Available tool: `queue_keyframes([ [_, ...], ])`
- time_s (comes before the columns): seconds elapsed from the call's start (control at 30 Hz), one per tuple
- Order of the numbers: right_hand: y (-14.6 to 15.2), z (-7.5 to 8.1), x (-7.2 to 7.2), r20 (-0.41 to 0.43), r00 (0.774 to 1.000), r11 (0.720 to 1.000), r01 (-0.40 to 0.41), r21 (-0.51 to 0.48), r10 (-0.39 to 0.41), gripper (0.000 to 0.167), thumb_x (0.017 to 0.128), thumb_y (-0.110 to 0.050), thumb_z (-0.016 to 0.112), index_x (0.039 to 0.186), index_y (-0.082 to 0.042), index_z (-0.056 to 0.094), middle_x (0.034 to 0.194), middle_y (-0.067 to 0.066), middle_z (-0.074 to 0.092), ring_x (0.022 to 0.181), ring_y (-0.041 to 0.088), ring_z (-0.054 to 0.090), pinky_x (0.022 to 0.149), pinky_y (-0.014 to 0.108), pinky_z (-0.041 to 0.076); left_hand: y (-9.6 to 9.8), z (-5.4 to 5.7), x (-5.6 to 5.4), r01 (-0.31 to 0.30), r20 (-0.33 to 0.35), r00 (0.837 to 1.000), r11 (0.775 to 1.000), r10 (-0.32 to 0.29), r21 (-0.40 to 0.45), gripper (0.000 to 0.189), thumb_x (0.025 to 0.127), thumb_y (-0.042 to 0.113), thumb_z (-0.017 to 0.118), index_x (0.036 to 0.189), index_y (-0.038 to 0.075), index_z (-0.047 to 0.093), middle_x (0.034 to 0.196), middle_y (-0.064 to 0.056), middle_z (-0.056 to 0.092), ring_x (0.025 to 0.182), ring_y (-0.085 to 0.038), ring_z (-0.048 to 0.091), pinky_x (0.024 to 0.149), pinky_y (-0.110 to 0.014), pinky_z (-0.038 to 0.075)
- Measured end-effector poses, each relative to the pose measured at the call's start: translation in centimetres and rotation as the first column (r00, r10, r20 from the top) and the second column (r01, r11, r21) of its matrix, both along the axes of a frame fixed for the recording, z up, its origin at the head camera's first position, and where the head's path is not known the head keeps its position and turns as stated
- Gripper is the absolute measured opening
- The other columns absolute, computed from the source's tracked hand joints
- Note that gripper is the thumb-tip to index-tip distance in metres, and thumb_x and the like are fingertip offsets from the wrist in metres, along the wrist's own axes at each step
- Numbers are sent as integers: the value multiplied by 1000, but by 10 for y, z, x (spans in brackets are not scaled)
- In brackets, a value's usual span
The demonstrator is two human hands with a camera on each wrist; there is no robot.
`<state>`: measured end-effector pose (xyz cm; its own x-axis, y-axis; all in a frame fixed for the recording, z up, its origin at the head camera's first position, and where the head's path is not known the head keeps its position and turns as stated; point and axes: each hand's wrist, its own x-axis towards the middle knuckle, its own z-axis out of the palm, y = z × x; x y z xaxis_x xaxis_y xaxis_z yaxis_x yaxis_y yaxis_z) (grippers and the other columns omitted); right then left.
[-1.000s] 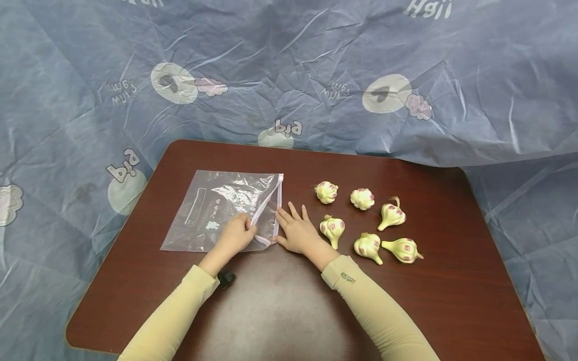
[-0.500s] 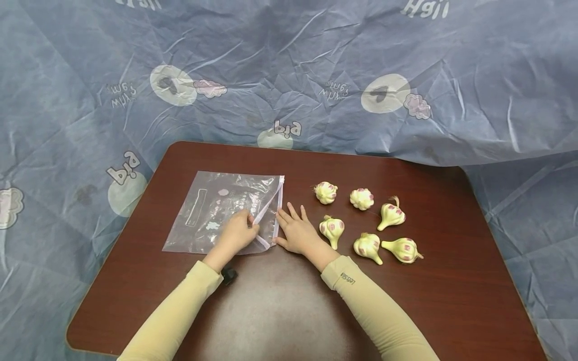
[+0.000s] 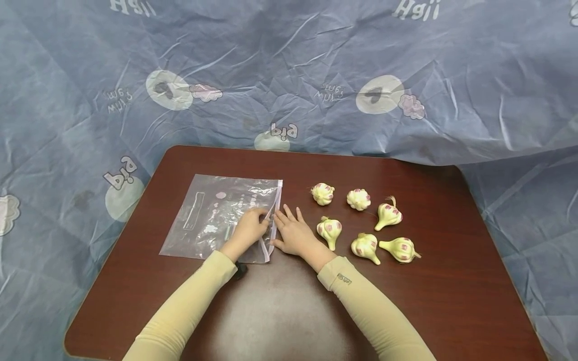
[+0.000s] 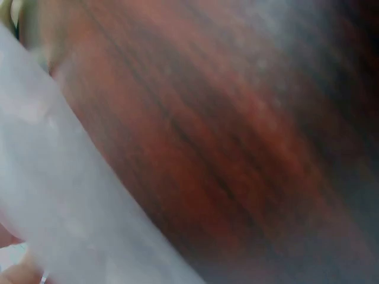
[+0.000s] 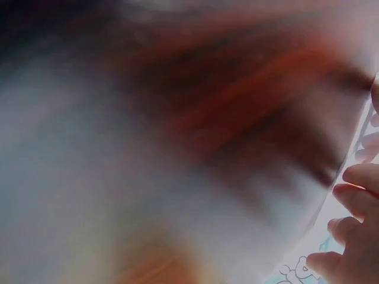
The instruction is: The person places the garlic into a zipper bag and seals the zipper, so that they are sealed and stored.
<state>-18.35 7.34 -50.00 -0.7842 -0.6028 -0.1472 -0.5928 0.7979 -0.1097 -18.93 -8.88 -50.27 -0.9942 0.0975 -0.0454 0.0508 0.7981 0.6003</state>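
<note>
A clear zip bag (image 3: 198, 240) with small pale prints lies flat on the table, its mouth to the right along a white zip strip. My left hand (image 3: 249, 231) pinches the lifted upper edge of that mouth, the fingertips right by the strip. My right hand (image 3: 295, 234) lies with fingers spread, fingertips resting at the mouth's lower edge. In the left wrist view, a blurred whitish plastic band (image 4: 77, 177) crosses the left side, with part of the fingers (image 4: 21, 273) below. The right wrist view shows fingers (image 5: 358, 201) over white plastic at the right.
Several garlic bulbs (image 3: 329, 230) with purple patches lie right of my right hand, in two loose rows. The dark brown table (image 3: 429, 301) has a blue printed cloth (image 3: 253, 75) hanging behind it. A small black object (image 3: 241, 271) shows beside my left cuff.
My left hand has moved right, bringing the bag's upper mouth edge closer to the lower one, and the folded-back gap has narrowed. The right hand stays at the bag's edge; the garlic bulbs lie as before.
</note>
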Motion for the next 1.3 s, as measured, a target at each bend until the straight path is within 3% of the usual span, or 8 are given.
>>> queue_keyframes([
  [0.13,-7,2,-2,12,1000,1000,-6,10,6,77,94,-50,61,150,-3,37,161,12,28,152,33,16,122,58,14,-1,0,-1,-67,5,998,996,66,57,19,90,11,63,104,0,69,107,-18,69,87,-28,63,77,-41,54],
  [0.43,-21,-4,-4,32,999,1000,19,-4,-19,73,97,-45,56,151,-2,33,162,15,23,152,32,18,122,56,17,-2,-1,1,-219,92,975,955,204,201,16,89,10,63,100,-2,66,100,-20,70,93,-32,67,83,-43,56],
  [0.63,-23,-5,-5,62,998,999,31,-15,-30,76,97,-47,55,152,-2,30,163,14,21,151,31,20,122,58,17,-8,0,1,-257,173,960,935,219,245,20,92,11,61,105,-4,63,100,-21,69,89,-31,69,74,-35,58],
  [0.73,-22,-5,-6,64,998,1000,27,-15,-26,78,96,-51,55,152,-2,30,163,14,20,151,31,20,122,58,16,-14,1,0,-274,229,952,896,203,349,18,94,6,59,106,-7,59,101,-25,69,88,-32,72,72,-31,61],
  [0.87,-19,-5,-8,78,997,1000,20,-16,-19,82,95,-55,55,153,-3,30,164,13,19,152,30,18,122,58,14,-22,3,0,-316,284,939,817,196,482,13,96,-1,54,105,-10,54,103,-31,68,88,-33,74,74,-30,62],
  [0.93,-17,-6,-9,84,996,1000,18,-20,-16,82,94,-54,57,153,-3,30,164,12,19,152,30,18,122,59,14,-27,5,1,-324,291,937,799,195,507,14,97,-1,52,107,-11,52,105,-32,68,87,-33,74,74,-30,62],
  [1.17,-10,-5,-10,101,995,1000,7,-9,-6,80,95,-48,59,154,-4,28,164,12,16,152,30,16,122,61,12,-42,17,4,-323,205,943,874,264,364,21,97,9,57,109,-8,59,101,-25,71,83,-25,72,67,-18,55],
  [1.3,-5,-4,-10,117,993,1000,9,-13,-8,79,95,-47,59,154,-4,27,165,11,16,152,30,15,122,61,11,-47,23,5,-339,215,938,855,273,393,19,96,7,57,107,-8,58,98,-24,72,71,-14,71,57,-15,51],
])
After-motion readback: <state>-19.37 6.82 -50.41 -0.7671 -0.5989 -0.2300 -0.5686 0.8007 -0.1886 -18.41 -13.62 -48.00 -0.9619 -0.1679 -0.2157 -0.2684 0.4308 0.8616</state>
